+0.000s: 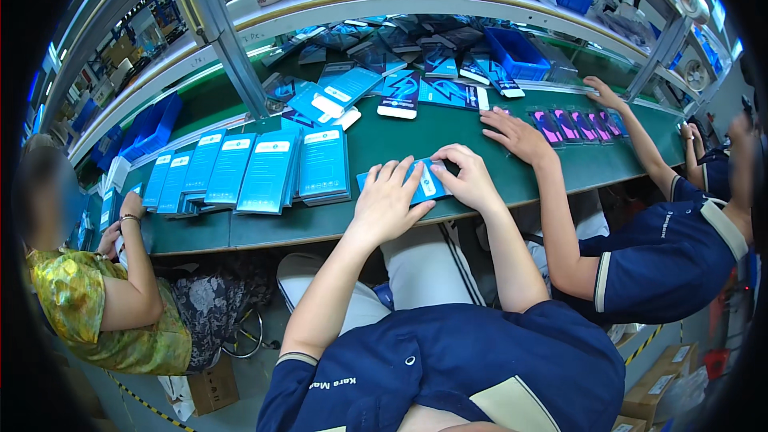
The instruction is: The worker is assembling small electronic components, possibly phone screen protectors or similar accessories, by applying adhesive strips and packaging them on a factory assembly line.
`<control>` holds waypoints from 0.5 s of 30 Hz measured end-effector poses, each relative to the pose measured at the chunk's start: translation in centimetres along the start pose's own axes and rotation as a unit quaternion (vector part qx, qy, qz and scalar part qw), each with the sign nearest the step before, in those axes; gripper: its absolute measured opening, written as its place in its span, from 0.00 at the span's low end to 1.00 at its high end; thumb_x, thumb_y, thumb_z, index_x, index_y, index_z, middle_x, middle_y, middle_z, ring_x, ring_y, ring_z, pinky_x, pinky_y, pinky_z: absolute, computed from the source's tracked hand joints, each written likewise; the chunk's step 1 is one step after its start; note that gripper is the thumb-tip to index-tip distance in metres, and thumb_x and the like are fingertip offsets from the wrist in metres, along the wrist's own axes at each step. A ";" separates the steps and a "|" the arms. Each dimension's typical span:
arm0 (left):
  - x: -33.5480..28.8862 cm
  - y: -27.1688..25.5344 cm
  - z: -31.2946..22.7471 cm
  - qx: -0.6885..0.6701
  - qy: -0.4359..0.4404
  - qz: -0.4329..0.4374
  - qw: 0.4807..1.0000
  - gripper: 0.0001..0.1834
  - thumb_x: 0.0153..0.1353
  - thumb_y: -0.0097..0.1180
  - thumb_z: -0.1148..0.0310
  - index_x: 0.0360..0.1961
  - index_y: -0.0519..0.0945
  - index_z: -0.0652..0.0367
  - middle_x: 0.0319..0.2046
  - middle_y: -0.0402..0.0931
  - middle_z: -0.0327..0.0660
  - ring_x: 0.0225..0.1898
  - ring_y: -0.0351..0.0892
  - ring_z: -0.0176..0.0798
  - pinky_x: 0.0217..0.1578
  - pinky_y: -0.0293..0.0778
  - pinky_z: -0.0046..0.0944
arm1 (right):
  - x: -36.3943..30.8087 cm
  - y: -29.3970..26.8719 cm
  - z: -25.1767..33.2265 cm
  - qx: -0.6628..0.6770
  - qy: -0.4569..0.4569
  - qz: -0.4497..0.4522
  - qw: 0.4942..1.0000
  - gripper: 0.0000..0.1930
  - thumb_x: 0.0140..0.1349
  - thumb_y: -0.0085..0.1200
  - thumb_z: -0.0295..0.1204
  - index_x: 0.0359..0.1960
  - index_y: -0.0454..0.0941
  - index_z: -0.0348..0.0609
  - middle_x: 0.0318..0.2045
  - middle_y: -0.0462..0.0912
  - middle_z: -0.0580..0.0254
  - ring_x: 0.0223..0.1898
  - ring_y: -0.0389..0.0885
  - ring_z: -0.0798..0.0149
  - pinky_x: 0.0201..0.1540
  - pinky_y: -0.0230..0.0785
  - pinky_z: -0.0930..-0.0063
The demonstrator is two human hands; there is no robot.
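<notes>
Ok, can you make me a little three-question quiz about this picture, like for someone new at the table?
1. True or false: the left hand and the right hand are both at the same flat blue pack.

2. Pick one: where on the green table are the upright-looking stacks of blue packs?
A) to the right of both hands
B) to the left of both hands
C) between the two hands

3. Fill in the colour: beside a co-worker's hand on the right lies a row of small packets with bright ____ in them.

Key: 1. True. 2. B. 3. Pink.
</notes>
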State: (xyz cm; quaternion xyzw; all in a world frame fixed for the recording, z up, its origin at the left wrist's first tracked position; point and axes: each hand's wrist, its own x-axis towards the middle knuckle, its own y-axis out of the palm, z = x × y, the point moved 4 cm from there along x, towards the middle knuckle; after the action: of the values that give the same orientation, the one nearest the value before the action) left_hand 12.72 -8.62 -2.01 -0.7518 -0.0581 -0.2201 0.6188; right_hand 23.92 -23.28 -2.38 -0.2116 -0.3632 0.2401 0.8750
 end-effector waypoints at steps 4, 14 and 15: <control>-0.5 -1.6 -0.5 -0.079 -0.027 0.048 0.995 0.40 0.51 0.68 0.47 0.61 0.75 0.60 0.59 0.72 0.48 0.59 0.69 0.51 0.61 0.64 0.49 | -0.7 -0.5 0.6 0.004 0.018 -0.005 1.000 0.10 0.60 0.60 0.30 0.39 0.82 0.36 0.39 0.83 0.52 0.46 0.80 0.51 0.50 0.72 0.62; -0.7 -2.2 -0.4 -0.103 -0.070 0.023 0.992 0.45 0.45 0.72 0.45 0.60 0.77 0.63 0.53 0.72 0.49 0.55 0.70 0.49 0.57 0.67 0.47 | -1.1 -0.3 1.5 -0.063 -0.011 -0.005 0.998 0.11 0.61 0.59 0.30 0.42 0.82 0.37 0.44 0.83 0.51 0.51 0.78 0.50 0.55 0.71 0.60; -0.6 -2.2 -0.5 -0.106 -0.072 0.030 0.991 0.45 0.44 0.72 0.44 0.60 0.76 0.63 0.52 0.72 0.49 0.55 0.70 0.49 0.57 0.67 0.47 | -1.1 -0.4 1.5 -0.077 -0.019 -0.018 0.997 0.12 0.61 0.59 0.30 0.43 0.82 0.37 0.44 0.83 0.51 0.51 0.78 0.50 0.55 0.71 0.60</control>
State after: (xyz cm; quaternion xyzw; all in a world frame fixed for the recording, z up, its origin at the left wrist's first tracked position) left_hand 11.26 -8.47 -0.23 -0.8284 -0.0561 -0.1521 0.5361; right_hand 22.27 -23.93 -1.80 -0.2675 -0.4014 0.1994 0.8530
